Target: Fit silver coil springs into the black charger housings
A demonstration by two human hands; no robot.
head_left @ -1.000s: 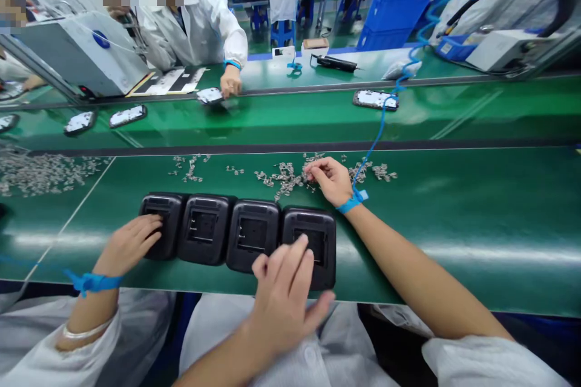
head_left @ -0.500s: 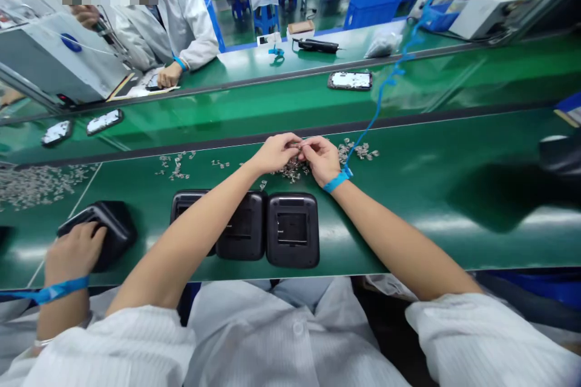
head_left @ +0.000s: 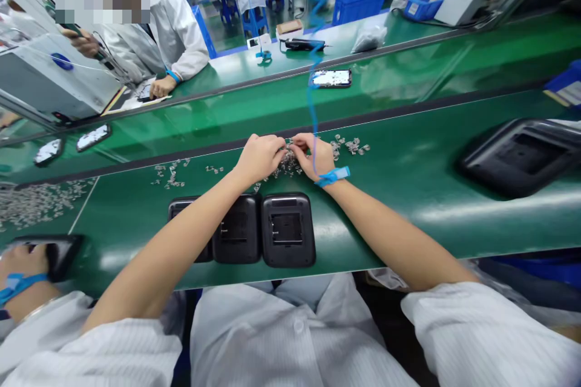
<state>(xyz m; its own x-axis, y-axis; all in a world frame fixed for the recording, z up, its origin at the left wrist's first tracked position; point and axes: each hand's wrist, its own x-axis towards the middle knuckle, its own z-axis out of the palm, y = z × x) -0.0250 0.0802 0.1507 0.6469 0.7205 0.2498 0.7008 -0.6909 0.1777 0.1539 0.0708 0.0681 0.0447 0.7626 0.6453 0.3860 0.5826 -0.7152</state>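
Slanting inward: forearms (head_left: 390, 227) | hands (head_left: 258, 158) close together, curled narrow at small silvery parts (head_left: 290, 162) | holding: cannot tell

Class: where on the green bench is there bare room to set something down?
Free: the green bench between the right forearm and the black unit at far right; also between the white line and the row of three black units. Crowded: around the left hand and right hand, over small parts, and along that row.
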